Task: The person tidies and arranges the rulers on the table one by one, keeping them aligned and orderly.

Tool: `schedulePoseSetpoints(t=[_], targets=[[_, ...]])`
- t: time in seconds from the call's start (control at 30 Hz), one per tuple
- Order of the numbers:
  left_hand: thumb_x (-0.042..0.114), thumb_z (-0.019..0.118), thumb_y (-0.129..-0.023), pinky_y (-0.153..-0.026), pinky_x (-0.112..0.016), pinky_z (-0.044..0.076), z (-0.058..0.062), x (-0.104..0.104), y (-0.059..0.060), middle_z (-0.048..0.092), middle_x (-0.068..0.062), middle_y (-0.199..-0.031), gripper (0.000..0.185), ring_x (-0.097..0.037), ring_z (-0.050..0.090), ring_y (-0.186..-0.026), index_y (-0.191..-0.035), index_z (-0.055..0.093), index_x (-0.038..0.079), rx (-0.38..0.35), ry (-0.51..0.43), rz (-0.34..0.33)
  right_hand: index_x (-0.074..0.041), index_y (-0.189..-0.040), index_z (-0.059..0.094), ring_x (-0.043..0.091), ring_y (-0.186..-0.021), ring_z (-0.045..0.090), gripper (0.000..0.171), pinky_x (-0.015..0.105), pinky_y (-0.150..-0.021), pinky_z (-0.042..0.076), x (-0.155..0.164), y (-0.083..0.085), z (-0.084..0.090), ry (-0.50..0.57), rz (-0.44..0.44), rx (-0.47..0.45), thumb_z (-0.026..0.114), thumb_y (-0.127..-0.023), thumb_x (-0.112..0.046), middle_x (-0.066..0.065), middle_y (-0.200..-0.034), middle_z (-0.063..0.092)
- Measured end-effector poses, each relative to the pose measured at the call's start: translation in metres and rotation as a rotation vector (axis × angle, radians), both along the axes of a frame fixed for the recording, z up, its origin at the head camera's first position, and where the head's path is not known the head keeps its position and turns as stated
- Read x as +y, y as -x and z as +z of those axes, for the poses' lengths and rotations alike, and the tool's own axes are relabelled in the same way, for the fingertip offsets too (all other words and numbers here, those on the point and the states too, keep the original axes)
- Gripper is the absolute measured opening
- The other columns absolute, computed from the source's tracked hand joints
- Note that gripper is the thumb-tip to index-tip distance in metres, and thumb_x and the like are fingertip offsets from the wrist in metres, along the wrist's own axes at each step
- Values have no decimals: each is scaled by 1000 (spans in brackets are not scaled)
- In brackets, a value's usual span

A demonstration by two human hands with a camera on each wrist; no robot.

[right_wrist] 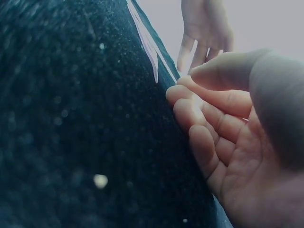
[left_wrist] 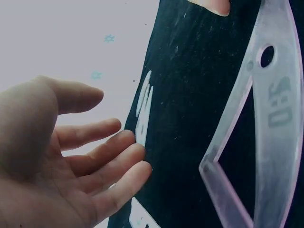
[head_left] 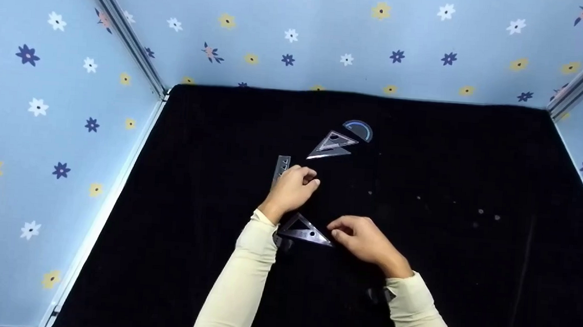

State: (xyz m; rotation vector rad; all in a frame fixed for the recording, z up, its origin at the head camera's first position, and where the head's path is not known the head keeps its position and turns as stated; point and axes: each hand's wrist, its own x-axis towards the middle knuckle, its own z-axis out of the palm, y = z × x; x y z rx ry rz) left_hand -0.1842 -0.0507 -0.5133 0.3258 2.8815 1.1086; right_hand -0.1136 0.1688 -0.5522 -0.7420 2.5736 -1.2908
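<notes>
A clear triangular set square (head_left: 323, 239) lies on the black cloth between my forearms, and its printed band and round hole fill the right side of the left wrist view. My right hand (head_left: 365, 239) hovers by its right tip, fingers loosely bent, thumb close to the index finger, holding nothing. Further up, my left hand (head_left: 291, 188) is over the lower part of a clear ruler (head_left: 283, 163) with triangular cut-outs, hiding much of it. In the left wrist view the left hand (left_wrist: 90, 156) has spread, relaxed fingers and an unfilled palm.
Beyond the left hand lie two more set squares (head_left: 327, 154), overlapping each other, with a clear protractor (head_left: 361, 132) behind them. Small pale specks dot the black cloth (head_left: 445, 246) on the right. Flower-patterned panels (head_left: 321, 32) enclose the table's back and sides.
</notes>
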Motion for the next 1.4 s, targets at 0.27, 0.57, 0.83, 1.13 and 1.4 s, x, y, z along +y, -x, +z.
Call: schedulePoseSetpoints(t=[0.27, 0.57, 0.83, 1.13, 1.4], targets=[[24, 63, -97, -109, -35, 36, -5, 11, 15, 58, -9, -130, 36, -25, 51, -125, -126, 67, 4, -9, -2, -34, -11, -103, 76, 11, -83, 63, 13, 36, -77, 53, 1, 1, 0, 11, 8, 27, 69, -92, -11, -4, -97, 72], [25, 63, -96, -112, -36, 33, -8, 18, 24, 54, -12, -138, 35, -28, 45, -132, -125, 68, 5, -22, 21, -27, -12, -105, 76, 11, -86, 64, 14, 34, -79, 53, 2, 3, 1, 32, 14, -22, 68, -93, -12, -6, -98, 72], [24, 63, -97, -110, -31, 35, -14, 22, 32, 58, -10, -131, 32, -23, 50, -129, -122, 69, 5, -46, -11, -32, -6, -111, 72, 14, -81, 68, 17, 29, -71, 55, 3, 7, 10, 99, 41, -177, 63, -97, -10, 0, -91, 71], [25, 63, -97, -113, -37, 32, -13, 17, 38, 52, -11, -142, 35, -27, 43, -134, -127, 65, 7, -92, -9, -20, -1, -113, 70, 23, -77, 69, 20, 29, -66, 55, 1, 30, 17, 110, 37, -233, 64, -95, -9, 7, -90, 72], [25, 65, -94, -114, -39, 31, -18, 23, 37, 44, -13, -149, 39, -32, 40, -137, -129, 64, 8, -111, -60, 24, 2, -112, 69, 20, -74, 67, 19, 30, -64, 55, 11, 54, 20, 105, -21, -209, 61, -98, -8, 7, -87, 70]])
